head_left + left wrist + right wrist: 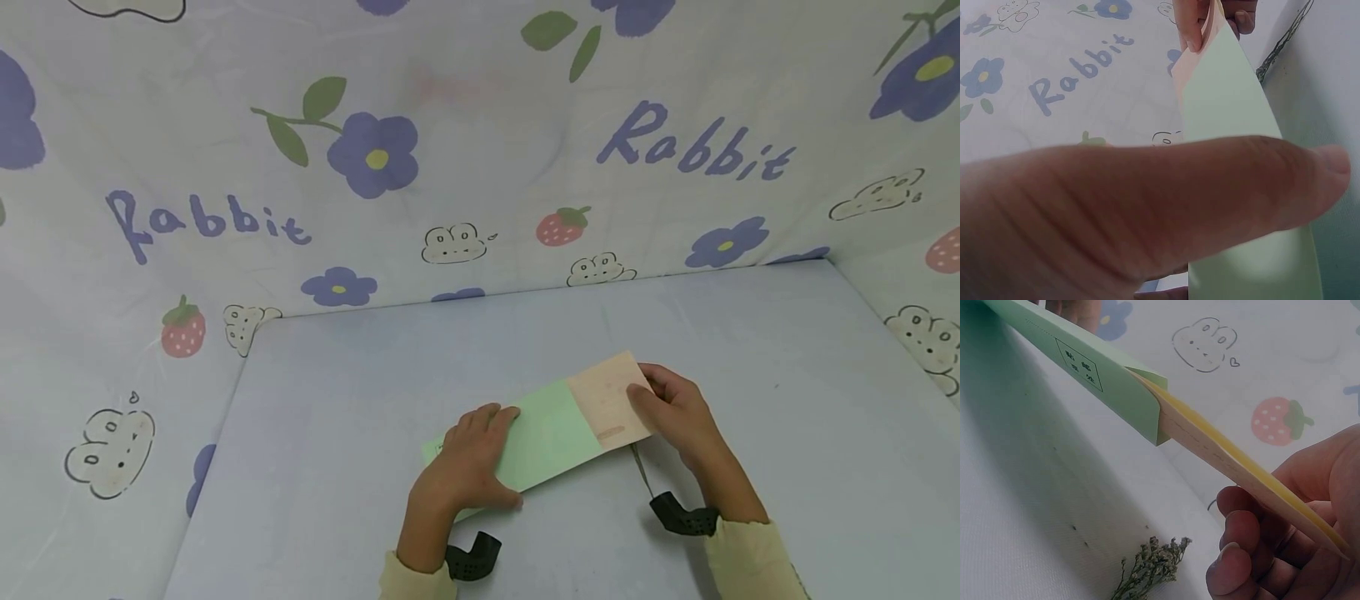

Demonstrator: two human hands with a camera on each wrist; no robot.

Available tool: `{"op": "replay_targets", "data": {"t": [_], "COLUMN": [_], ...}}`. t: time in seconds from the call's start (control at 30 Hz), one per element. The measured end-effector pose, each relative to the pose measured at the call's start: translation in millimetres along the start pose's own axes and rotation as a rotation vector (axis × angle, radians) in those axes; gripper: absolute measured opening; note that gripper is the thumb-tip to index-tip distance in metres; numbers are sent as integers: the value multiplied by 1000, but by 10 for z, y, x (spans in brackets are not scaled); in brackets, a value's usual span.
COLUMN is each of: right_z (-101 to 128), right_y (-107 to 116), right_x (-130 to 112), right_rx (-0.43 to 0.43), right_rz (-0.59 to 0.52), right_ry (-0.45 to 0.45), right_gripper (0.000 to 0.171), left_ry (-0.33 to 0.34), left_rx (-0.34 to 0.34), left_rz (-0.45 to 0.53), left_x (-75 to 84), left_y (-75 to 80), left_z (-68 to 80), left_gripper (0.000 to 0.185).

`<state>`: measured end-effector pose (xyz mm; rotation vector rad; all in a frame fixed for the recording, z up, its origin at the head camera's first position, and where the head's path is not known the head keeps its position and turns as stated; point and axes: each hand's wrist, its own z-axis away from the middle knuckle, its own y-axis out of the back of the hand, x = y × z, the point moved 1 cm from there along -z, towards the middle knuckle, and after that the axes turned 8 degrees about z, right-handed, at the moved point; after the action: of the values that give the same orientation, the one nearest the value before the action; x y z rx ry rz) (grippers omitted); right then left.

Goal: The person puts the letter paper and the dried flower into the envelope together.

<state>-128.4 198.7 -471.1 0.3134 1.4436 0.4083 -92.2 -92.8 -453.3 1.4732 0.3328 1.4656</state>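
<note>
A pale green envelope point(543, 437) is tilted above the table, with printed characters on its other face in the right wrist view. My left hand point(467, 462) grips its left part, thumb along the lower edge and fingers at the upper one. From its right end sticks a pinkish-beige folded card point(606, 400) with a yellow inner side; part of it is hidden inside. My right hand point(678, 408) pinches the card's outer end, thumb on the near face. Below the card is a dried flower sprig point(1154, 569), only its thin stem point(642, 471) showing in the head view.
The table has a pale, plain cover point(360, 375). Behind and beside it hangs a white cloth point(487, 167) printed with flowers, strawberries and rabbits. Black curved pieces point(474, 558) sit at both wrists, near the cream sleeves point(753, 558).
</note>
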Motion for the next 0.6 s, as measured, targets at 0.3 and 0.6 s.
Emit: {"op": "replay_targets", "data": {"t": [0.3, 0.6], "right_z": [3, 3], "right_y": [-10, -24], "right_x": [4, -2], "right_rx": [3, 12], "right_rz": [2, 10], "right_ry": [2, 5], "right_gripper": [43, 42], "left_ry": [6, -3], "left_rx": [1, 0], "left_rz": [2, -9], "left_x": [15, 21], "left_y": [1, -4], "left_z": [9, -2], "left_gripper": [105, 103]}}
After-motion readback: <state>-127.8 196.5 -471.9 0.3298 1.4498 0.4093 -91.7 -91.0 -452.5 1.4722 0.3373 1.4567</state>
